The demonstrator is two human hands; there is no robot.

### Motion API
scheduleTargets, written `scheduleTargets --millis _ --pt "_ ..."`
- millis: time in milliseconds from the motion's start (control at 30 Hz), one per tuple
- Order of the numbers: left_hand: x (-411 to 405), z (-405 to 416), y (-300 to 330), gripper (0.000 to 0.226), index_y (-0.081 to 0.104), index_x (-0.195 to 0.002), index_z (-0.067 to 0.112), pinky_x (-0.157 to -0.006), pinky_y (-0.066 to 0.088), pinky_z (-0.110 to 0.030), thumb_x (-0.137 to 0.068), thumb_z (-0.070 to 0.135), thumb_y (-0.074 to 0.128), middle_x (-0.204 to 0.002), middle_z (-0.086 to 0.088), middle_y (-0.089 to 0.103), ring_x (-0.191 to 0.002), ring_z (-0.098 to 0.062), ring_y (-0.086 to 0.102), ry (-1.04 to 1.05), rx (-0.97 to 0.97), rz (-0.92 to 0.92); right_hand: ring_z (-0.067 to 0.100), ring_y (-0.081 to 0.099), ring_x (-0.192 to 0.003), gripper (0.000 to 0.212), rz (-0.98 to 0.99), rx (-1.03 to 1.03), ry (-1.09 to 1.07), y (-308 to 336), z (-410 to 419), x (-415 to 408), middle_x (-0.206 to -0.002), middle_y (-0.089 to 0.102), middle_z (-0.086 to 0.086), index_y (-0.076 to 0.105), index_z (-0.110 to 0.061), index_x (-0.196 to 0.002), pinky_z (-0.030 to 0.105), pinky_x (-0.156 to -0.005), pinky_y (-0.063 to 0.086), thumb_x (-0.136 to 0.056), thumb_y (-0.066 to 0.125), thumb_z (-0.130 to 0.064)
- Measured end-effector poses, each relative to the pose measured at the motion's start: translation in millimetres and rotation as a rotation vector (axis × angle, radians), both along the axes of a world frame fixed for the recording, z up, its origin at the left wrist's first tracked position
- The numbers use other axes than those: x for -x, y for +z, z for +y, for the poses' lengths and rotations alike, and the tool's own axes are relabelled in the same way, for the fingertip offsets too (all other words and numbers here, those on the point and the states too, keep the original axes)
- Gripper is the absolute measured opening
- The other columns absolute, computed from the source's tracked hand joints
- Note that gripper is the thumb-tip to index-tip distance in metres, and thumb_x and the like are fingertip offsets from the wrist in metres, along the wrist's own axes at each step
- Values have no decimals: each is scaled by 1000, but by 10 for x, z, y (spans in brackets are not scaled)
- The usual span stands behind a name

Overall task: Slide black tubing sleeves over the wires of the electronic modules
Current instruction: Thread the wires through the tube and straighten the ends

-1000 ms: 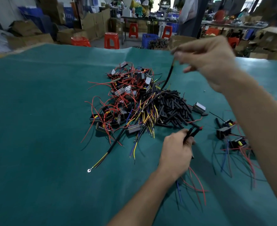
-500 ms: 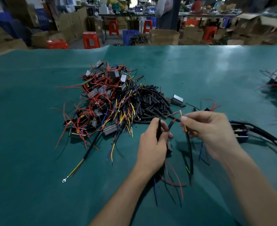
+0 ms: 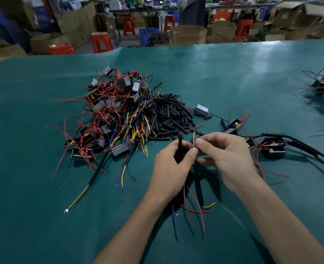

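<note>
While loose red, blue and black wire tails [image 3: 193, 208] trail toward the person from under both hands, the work sits just above the bench [image 3: 33, 187]. Left hand [image 3: 171, 166] is clenched around a black sleeve [image 3: 179, 147], standing near upright with its open top clear of the fingers. Right hand [image 3: 226, 157] pinches a thin yellow-green wire [image 3: 194, 140], also near vertical, tip pointing up and away. Wire lies just right of the sleeve, the two long axes roughly parallel, close but apart; thumb tips of both hands nearly meet between them. Judgement: the threading step is about to start, wire not yet in the sleeve. The coming move turns on that small sideways gap: either the wire tip must be turned toward a sleeve mouth, or the sleeve brought over the tip. The right hand holds the wire end and looks the one to steer; the left only has to hold the sleeve steady. A second black tube hangs down below the hands; whether it is already on this wire cannot be told. Further out, a heap of cut sleeves [image 3: 168, 117] lies beside a tangle of modules with red wires [image 3: 108, 111]. To the right, modules [image 3: 273, 149] with long black sleeved leads look finished. Much of the pile looks undone.
</note>
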State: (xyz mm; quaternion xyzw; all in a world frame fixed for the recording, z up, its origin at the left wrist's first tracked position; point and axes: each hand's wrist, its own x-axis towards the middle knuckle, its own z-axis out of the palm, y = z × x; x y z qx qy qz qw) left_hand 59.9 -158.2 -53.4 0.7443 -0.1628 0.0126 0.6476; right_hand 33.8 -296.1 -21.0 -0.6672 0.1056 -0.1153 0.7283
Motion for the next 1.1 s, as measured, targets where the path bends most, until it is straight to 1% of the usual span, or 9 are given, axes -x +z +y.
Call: scheduleTargets --millis 100,200,300,433,533,700,800,967,1100 --pt "-26 4 -12 4 69 -91 15 -75 53 -24 -94 13 69 -83 0 74 -76 -8 65 22 -9 -7 12 68 -65 13 -1 -5 21 10 -5 7 -68 70 6 69 -3 -82 24 -58 58 -94 67 0" --pt "-33 3 -10 8 69 -88 17 -73 52 -20 -93 12 68 -83 0 75 -76 -8 67 36 -7 9 14 68 -65 12 15 -14 31 29 8 11 -69 69 7 68 -3 -85 26 -59 59 -96 64 1" --pt "-35 -10 -19 8 68 -86 17 -71 52 -25 -93 14 68 -78 4 72 -70 -7 62 50 -31 7 16 66 -63 8 49 11 45 51 -2 14 -70 69 7 69 -5 -88 26 -55 56 -94 67 0" --pt "-36 -14 -28 9 67 -85 18 -74 54 -33 -88 26 64 -76 5 69 -70 -10 61 63 -19 17 12 59 -56 6 217 529 354 95 -178 69 -65 70 0 72 -14 -85 20 -48 42 -85 79 -15" --pt "-33 -8 -34 10 66 -86 19 -75 55 -38 -88 29 63 -78 -1 72 -74 -22 66 68 -28 21 11 58 -58 14 351 663 609 158 -261 130 -73 76 3 71 -17 -87 22 -50 44 -82 84 -19" --pt "-55 -2 -49 8 67 -85 20 -70 54 -37 -91 24 66 -72 0 69 -64 -10 59 88 -36 16 21 58 -61 39 322 462 579 152 -230 128 -73 75 15 56 -10 -108 28 -58 51 -79 81 1" --pt "-46 -5 -38 7 67 -84 21 -65 52 -34 -91 24 66 -68 1 67 -61 -12 57 75 -54 24 28 58 -65 48 250 302 508 196 -268 134 -69 71 20 50 -12 -104 28 -53 48 -67 77 2" --pt "-31 -11 -9 11 67 -83 21 -69 54 -35 -86 31 64 -71 5 68 -64 -11 60 92 -60 29 16 56 -58 31 198 591 612 183 -231 139 -67 67 6 60 -18 -79 26 -54 45 -71 83 1" --pt "-32 -13 -11 15 67 -83 22 -75 56 -41 -84 36 62 -76 0 71 -74 -21 67 92 -52 35 19 61 -60 20 196 566 668 169 -155 144 -72 71 15 71 -16 -81 29 -55 52 -77 78 3"
